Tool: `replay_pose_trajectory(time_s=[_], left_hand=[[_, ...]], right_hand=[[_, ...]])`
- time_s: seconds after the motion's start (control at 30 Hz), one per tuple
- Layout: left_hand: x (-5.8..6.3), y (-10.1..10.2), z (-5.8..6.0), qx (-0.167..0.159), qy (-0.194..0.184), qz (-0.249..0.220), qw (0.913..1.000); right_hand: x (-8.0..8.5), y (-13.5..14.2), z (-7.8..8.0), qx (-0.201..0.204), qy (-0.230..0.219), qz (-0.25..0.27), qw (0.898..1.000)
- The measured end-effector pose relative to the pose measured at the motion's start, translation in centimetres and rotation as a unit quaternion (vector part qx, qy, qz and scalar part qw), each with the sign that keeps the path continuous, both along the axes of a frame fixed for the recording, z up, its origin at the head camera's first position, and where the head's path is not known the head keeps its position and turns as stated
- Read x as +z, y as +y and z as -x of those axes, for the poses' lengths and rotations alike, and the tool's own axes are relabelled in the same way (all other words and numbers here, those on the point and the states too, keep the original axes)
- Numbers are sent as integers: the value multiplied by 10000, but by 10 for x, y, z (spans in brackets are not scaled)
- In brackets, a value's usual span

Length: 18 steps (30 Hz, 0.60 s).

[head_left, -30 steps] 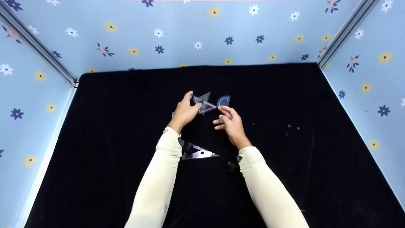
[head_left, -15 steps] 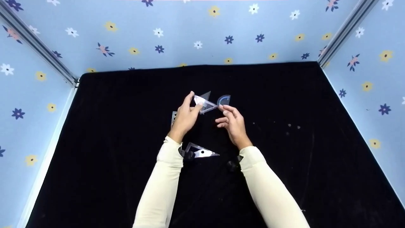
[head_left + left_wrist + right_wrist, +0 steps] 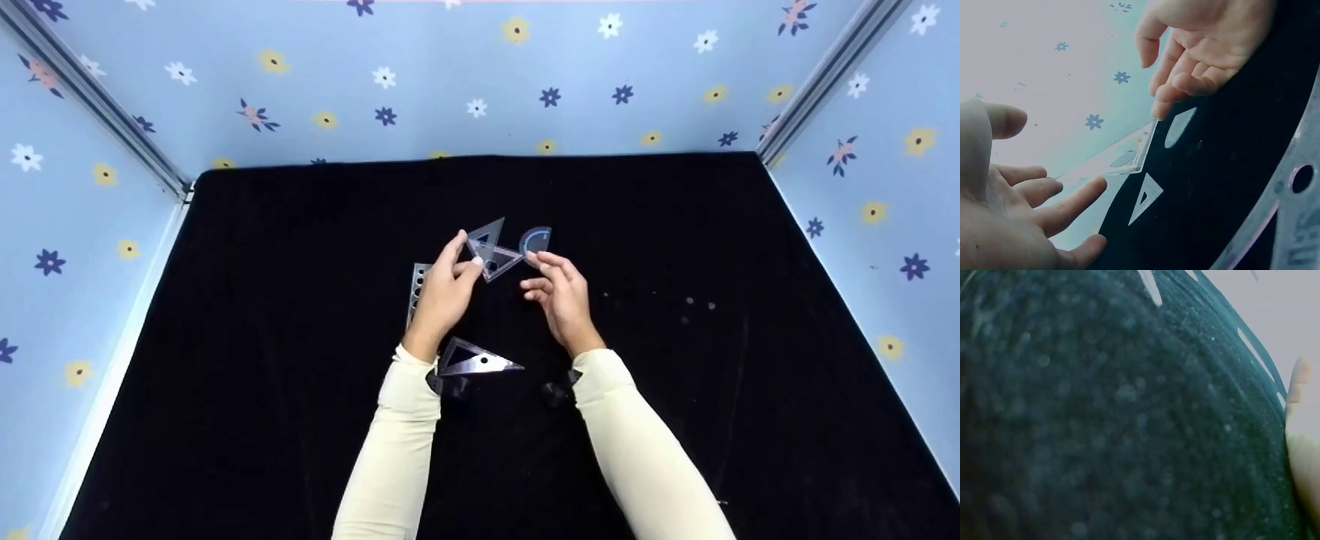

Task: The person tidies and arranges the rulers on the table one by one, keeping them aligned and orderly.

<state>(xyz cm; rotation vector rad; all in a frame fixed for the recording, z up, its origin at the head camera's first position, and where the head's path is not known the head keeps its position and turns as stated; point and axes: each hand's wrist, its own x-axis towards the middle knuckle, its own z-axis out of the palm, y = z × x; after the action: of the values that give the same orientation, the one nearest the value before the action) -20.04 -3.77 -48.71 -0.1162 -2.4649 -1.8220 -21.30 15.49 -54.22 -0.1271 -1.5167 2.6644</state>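
A clear set square (image 3: 504, 268) is held up between both hands. In the head view, my left hand (image 3: 445, 296) holds its left side, with the index finger at the upper corner and the thumb near the lower one. My right hand (image 3: 566, 296) pinches the right corner between its fingertips; its other fingers are loosely bent. Behind the held piece, partly overlapped, a second set square (image 3: 492, 226) lies on the black cloth. A clear protractor (image 3: 535, 240) with a blue arc lies just beyond the right fingertips. The left wrist view shows the held set square (image 3: 1126, 154) spanning both hands.
Nearer the body lies another set square (image 3: 484, 363) with a round hole. A ruler (image 3: 417, 292) with a row of holes is partly hidden under the left hand. Flower-patterned walls (image 3: 480, 75) enclose the black cloth (image 3: 675, 450) at the back and sides.
The held set square has tilted, and the bright glare seen on it half a second ago is gone. My left hand has drawn slightly towards the body, uncovering more of the holed ruler.
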Motion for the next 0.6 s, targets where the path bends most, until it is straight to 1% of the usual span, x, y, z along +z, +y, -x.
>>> replay_pose_trajectory(time_s=[0.1,0.2,0.3,0.47,0.6], left_hand=[[-3,0,-4,-5,104,98,9999],[-5,2,-8,28,126,198,9997],[-6,2,-10,70,104,89,9999],[-6,3,-13,147,93,-220,9996],[-7,3,-17,149,183,-314,9992]], right_hand=[[-1,1,0,-16,9,10,10000],[-1,2,0,-68,-11,60,10000],[-1,2,0,-147,-46,112,9998],[0,0,-1,-217,-64,208,9995],[-1,1,-1,-277,-18,364,9990]])
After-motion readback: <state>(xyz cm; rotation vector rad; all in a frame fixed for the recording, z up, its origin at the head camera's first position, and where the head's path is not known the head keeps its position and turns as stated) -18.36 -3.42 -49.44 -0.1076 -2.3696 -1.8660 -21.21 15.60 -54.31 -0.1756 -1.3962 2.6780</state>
